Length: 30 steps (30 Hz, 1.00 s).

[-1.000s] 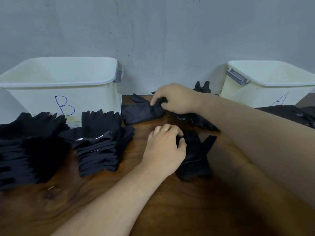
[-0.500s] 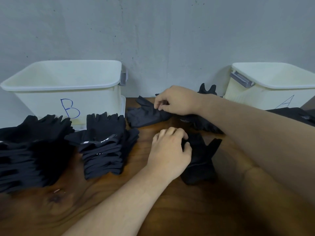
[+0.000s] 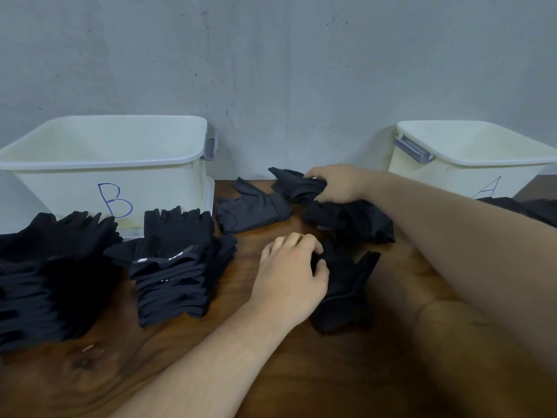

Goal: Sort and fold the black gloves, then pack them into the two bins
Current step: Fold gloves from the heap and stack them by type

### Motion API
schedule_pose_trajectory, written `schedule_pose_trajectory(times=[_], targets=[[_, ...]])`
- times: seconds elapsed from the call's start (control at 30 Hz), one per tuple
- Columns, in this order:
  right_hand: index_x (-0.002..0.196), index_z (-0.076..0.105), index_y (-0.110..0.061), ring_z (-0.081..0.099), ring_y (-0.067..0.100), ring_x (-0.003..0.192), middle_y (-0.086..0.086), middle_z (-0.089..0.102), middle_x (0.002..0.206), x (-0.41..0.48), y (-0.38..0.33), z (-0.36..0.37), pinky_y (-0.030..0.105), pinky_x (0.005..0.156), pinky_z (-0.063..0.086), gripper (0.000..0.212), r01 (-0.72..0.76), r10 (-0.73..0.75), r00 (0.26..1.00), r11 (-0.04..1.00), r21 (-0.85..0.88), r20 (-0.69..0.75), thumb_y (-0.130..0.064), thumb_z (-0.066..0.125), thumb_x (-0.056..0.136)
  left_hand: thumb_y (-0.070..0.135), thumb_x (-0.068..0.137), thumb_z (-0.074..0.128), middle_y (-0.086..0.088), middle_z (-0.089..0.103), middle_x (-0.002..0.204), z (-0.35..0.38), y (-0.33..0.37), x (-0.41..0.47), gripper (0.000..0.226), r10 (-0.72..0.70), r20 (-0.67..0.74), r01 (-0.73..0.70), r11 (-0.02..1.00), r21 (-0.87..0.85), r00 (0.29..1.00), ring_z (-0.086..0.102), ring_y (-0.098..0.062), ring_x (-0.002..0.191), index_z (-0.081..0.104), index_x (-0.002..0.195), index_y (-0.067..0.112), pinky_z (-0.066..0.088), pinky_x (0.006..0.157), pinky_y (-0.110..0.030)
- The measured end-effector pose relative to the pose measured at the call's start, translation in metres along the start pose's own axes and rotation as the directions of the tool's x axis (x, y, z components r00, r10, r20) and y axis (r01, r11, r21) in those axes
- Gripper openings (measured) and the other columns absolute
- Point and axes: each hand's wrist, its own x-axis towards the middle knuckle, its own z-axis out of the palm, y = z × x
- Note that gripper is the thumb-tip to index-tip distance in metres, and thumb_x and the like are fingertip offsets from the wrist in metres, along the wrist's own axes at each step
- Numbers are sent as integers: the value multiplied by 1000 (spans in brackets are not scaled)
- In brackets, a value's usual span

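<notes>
**Both hands on gloves, between the two bins**

My left hand [image 3: 289, 276] has its fingers [image 3: 297, 241] curled onto the near edge of a black glove [image 3: 346, 291], which lies flat on the wooden surface [image 3: 271, 372] just right of them, its thumb piece sticking out to the right. My right hand [image 3: 340, 182] is beyond my left; its fingers [image 3: 316, 178] grip a bunched glove [image 3: 297, 185] whose free end points left.

Between the two sets of fingers is a loose heap of gloves [image 3: 355, 221]. My right forearm crosses over it and hides its right part. Just left of my right fingers, a grey glove [image 3: 253, 206] lies spread flat, apart from the bunched one.

Left of my left fingers stands a neat stack of gloves [image 3: 174, 267]. A second, wider stack [image 3: 45, 282] sits further left, beside the first. Both stand in front of the white bin marked B [image 3: 90, 179] and cover the bottom of its front wall. That bin is well to the left of my right fingers, against the grey wall [image 3: 271, 70].

The white bin marked A [image 3: 470, 173] is right of my right fingers, behind my forearm. More dark gloves [image 3: 530, 209] lie at its foot, at the frame's edge.
</notes>
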Motion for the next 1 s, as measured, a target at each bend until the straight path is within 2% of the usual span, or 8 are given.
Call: schedule_pose_trajectory(times=[0.17, 0.3, 0.5, 0.63, 0.7, 0.83, 0.9, 1.0], targets=[[118, 76, -18, 64, 27, 110, 6, 73, 115, 6, 1, -3, 39, 97, 50, 29, 131, -118, 949, 991, 23, -291, -34, 55, 109, 43, 105, 50, 22, 53, 126, -1, 0, 0, 21, -5, 10, 5, 1000, -1, 1000, 43, -8, 126, 56, 124, 40, 29, 121, -36], [95, 75, -6, 59, 15, 77, 5, 67, 82, 6, -4, -24, 30, 71, 44, 37, 152, 81, 889, 876, 459, -450, -36, 56, 108, 44, 105, 49, 22, 53, 127, -2, 0, 0, 21, -11, 17, 11, 1000, -1, 1000, 43, -7, 128, 55, 125, 40, 28, 122, -35], [87, 73, -18, 71, 11, 90, -5, 74, 89, 0, -11, -45, 34, 99, 60, 28, 210, 181, 914, 553, 806, -362, -33, 60, 107, 43, 105, 49, 23, 52, 126, -3, 1, 1, 21, -13, 21, 13, 1000, 6, 1000, 43, -7, 128, 55, 125, 40, 27, 122, -35], [89, 78, -27, 66, 1, 99, -16, 70, 105, -28, -17, -52, 30, 103, 51, 31, 271, 168, 860, 650, 710, -482, -36, 57, 109, 41, 105, 51, 25, 53, 125, -3, 2, 1, 21, -4, -23, 2, 998, -62, 1000, 42, -1, 125, 56, 125, 39, 33, 119, -35], [96, 79, -19, 63, -8, 85, -25, 71, 89, -48, -23, -55, 23, 91, 47, 33, 303, 149, 843, 662, 685, -517, -33, 54, 111, 38, 106, 53, 26, 53, 127, -6, 3, 2, 25, -6, -99, -7, 992, -126, 995, 42, 2, 126, 56, 130, 38, 37, 117, -35], [89, 78, -21, 65, 9, 80, -4, 73, 86, -85, -33, -53, 28, 79, 51, 29, 314, 171, 884, 471, 824, -435, -29, 58, 109, 33, 105, 59, 22, 43, 150, -22, 18, -1, 51, -47, -299, -68, 930, -361, 953, 31, 10, 142, 43, 154, 30, 30, 121, -17], [102, 77, -5, 67, 16, 84, 8, 73, 94, -105, -40, -48, 29, 75, 55, 28, 300, 175, 909, 355, 886, -378, -26, 60, 108, 33, 105, 62, 19, 27, 167, -33, 30, -3, 71, -28, -327, -109, 913, -393, 945, 17, 10, 153, 25, 165, 28, 16, 122, -8], [116, 73, 8, 69, 25, 93, 26, 74, 108, -138, -54, -36, 36, 83, 59, 33, 309, 103, 933, 266, 913, -345, -21, 57, 110, 35, 101, 68, 19, 12, 174, -48, 47, -5, 91, -7, -317, -137, 892, -431, 948, 8, 9, 157, 8, 170, 30, 15, 128, -17]])
